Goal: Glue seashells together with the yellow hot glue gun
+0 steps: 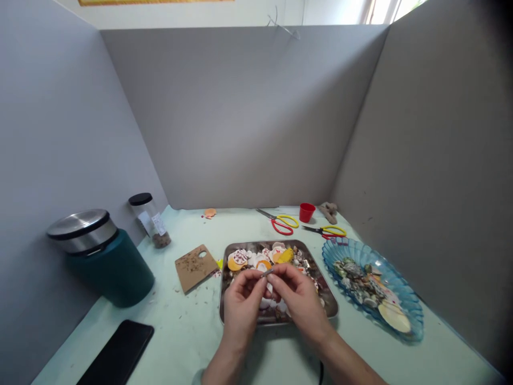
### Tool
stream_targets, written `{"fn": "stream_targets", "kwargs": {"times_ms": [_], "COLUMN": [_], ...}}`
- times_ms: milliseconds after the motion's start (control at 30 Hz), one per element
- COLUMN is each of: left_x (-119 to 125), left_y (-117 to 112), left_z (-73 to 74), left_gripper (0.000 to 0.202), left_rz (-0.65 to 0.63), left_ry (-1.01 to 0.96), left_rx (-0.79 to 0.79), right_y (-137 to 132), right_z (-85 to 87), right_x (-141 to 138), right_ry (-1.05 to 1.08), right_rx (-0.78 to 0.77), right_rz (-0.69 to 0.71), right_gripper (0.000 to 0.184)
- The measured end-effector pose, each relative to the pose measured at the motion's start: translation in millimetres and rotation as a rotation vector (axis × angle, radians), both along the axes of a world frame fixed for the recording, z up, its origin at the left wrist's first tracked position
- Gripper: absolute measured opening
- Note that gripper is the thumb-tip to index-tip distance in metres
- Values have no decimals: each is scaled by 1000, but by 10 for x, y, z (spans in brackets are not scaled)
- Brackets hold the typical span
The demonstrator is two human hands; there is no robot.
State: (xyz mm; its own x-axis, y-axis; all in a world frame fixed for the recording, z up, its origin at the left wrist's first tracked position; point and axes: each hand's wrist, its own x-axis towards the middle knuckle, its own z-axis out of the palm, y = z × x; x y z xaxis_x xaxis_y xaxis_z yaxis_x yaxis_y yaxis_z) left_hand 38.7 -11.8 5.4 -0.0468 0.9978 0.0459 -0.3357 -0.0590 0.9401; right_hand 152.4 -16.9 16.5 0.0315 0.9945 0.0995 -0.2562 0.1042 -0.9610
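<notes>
So both hands are up at the lower centre of the frame, over a metal tray (331, 306) full of mixed bits; the left hand (243, 297) and right hand (300, 297) are both pinched narrow, fingertips close together on a small thin grey piece (267, 272), which sits right between them above the tray; too small for me to tell what it is, sorry; inside the tray there's a yellow piece (286, 256) among lots of whitish and brown ones; left of centre there's a tan board (192, 270) with brown crumbs on it; over at right there's a scalloped blue dish (417, 318) with a heap of greyish bits plus a pale oval piece; behind the tray, two pairs of scissors, one blades-open (273, 217) and one darker (320, 231), near a red cup (306, 213); far left has a big teal container (110, 267), and a black phone (116, 353) lies lower left.
</notes>
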Motion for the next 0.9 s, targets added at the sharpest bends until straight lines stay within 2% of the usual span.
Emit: {"fn": "stream_targets", "kwargs": {"times_ms": [267, 467, 600, 733, 900], "left_x": [9, -1, -18, -55, -97], "left_y": [-1, 6, 2, 16, 36], "left_z": [3, -25, -36, -51, -48], "left_gripper": [20, 29, 28, 21, 17], "left_rz": [-11, 41, 31, -44, -156], "left_ry": [4, 40, 55, 50, -94], "left_rx": [4, -51, -59, -21, 16], "right_y": [-29, -43, -50, -40, -15], "right_z": [-32, -2, -13, -40, -63], "right_x": [-38, 43, 79, 79, 83], "right_ry": [23, -26, -42, -51, -21], "right_rx": [-20, -4, -1, 10, 27], "right_rz": [-37, -127, -122, -113, -99], "right_gripper": [25, 25, 24, 23, 24]}}
